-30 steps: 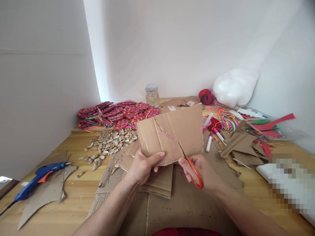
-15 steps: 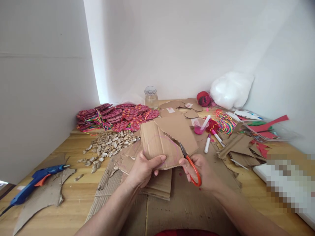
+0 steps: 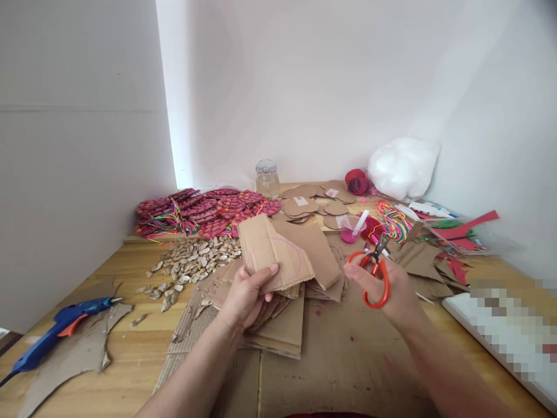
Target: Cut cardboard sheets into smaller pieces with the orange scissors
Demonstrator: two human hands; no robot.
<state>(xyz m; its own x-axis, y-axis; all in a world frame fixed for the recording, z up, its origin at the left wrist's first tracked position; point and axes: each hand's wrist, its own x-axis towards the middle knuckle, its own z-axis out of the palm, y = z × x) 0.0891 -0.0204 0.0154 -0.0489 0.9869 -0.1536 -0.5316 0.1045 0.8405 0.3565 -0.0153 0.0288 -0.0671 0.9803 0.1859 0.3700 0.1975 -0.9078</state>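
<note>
My left hand [image 3: 246,293] grips a small brown cardboard piece [image 3: 272,255] with a pink curved line drawn on it, thumb on its near edge. A second cardboard piece [image 3: 317,252] lies on the table just right of it, apart from the held one. My right hand [image 3: 385,284] holds orange-handled scissors [image 3: 375,273], blades pointing up and away, off to the right of the cardboard and not touching it. Both hands hover over a pile of flat cardboard sheets [image 3: 282,331].
Pale seeds [image 3: 191,261] are heaped at left, pink woven pieces [image 3: 204,206] behind them. A blue glue gun [image 3: 56,328] lies at far left. Cardboard discs [image 3: 313,200], a jar [image 3: 267,177], coloured cords [image 3: 394,217], markers, white stuffing [image 3: 402,165] and cardboard scraps [image 3: 420,258] crowd the back right.
The cut went through: the large cardboard split in two, the right part dropped to the table. My right hand pulled the scissors away to the right; my left hand lowered its piece.
</note>
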